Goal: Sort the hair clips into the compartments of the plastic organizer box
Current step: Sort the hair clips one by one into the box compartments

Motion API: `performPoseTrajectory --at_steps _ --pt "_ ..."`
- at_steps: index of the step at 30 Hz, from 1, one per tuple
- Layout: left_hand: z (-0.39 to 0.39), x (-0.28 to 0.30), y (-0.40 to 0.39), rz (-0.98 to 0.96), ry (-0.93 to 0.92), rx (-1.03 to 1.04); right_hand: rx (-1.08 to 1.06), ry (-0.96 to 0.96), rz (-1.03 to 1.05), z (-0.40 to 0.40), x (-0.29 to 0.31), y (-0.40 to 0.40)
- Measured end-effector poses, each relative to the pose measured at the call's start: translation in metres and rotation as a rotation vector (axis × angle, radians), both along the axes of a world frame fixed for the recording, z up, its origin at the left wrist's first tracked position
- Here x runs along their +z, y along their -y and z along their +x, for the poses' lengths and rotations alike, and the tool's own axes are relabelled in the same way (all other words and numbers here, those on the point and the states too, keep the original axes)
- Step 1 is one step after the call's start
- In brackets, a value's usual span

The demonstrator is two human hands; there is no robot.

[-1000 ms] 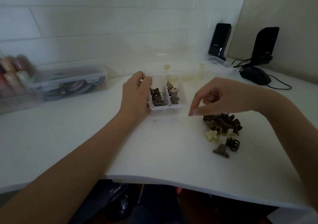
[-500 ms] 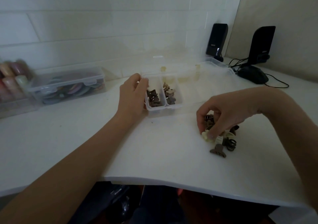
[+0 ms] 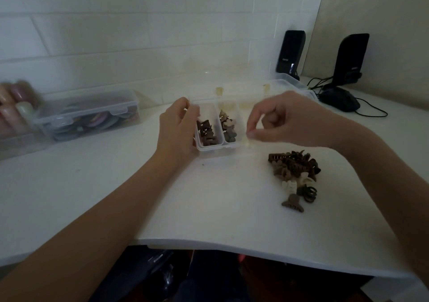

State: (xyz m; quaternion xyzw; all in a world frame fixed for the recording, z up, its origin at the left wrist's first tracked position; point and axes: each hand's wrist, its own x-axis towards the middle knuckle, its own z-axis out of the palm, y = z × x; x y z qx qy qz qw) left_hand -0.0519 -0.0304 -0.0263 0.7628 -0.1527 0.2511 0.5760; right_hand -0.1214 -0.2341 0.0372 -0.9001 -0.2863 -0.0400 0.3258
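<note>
Clear plastic box (image 3: 210,149) sits mid-table against the wall side, lid up behind it; two left compartments filled, dark brown clips (image 3: 207,134) in the first, mixed tan and grey ones (image 3: 228,127) in the second. Left hand (image 3: 177,131) curls round the box's left end wall, thumb and fingers gripping it steady. Right hand (image 3: 287,121) hovers over the next compartment along, thumb and forefinger pinched together with other fingers curled; something small and pale, probably a cream clip (image 3: 249,139), shows at the fingertips, though blur makes it hard to be sure. Unsorted pile (image 3: 293,174) lies on the table to the right of the box, apart from it: browns, a few cream, one taupe claw nearest the edge. Step in hand looks like a drop into the third compartment. Next move calls for releasing the pinch above that slot, then reaching back to the pile for another. Sorting seems less than half done.
</note>
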Motion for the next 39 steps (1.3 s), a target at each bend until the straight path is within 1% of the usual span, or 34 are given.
performPoseTrajectory --at_steps 2,3,5,6,8,9,12,15,19,26,33,35,37,39 --pt "-0.002 0.0 0.001 0.013 0.015 -0.005 -0.043 0.122 0.134 0.0 -0.001 -0.006" --pt "-0.003 0.0 0.001 0.015 0.02 -0.007 -0.063 0.157 0.16 0.001 -0.004 -0.009" --pt "-0.005 0.001 0.002 0.014 0.031 -0.007 -0.106 0.206 0.14 0.004 -0.01 -0.015" --pt "-0.005 0.001 0.003 0.012 0.036 -0.007 -0.125 0.214 0.089 0.006 -0.013 -0.017" --pt "-0.005 0.001 0.002 0.001 0.038 -0.01 -0.137 0.17 -0.059 0.01 -0.019 -0.019" --pt "-0.004 0.001 0.002 0.001 0.039 -0.012 -0.132 0.131 -0.1 0.011 -0.02 -0.019" --pt "-0.004 0.0 0.001 0.006 0.054 -0.027 -0.12 0.074 -0.086 0.012 -0.019 -0.017" --pt "-0.004 0.0 0.002 0.007 0.053 -0.026 -0.114 0.082 -0.062 0.011 -0.018 -0.016" --pt "-0.002 -0.001 0.002 0.024 0.054 -0.022 -0.113 0.101 -0.082 0.01 -0.019 -0.016" --pt "-0.003 0.001 0.002 0.023 0.024 -0.011 -0.084 0.019 0.078 0.009 -0.011 -0.007" --pt "0.0 -0.002 0.001 0.009 -0.01 -0.012 -0.084 -0.056 0.074 0.01 -0.01 0.0" --pt "0.0 -0.001 0.0 0.003 -0.024 -0.012 -0.119 -0.069 0.125 0.006 -0.006 0.001" --pt "0.0 -0.001 0.0 0.002 -0.042 0.01 -0.198 -0.012 0.246 -0.002 -0.006 0.004" --pt "0.002 -0.001 -0.002 -0.01 -0.071 0.033 -0.326 0.094 0.347 -0.016 -0.014 0.008"
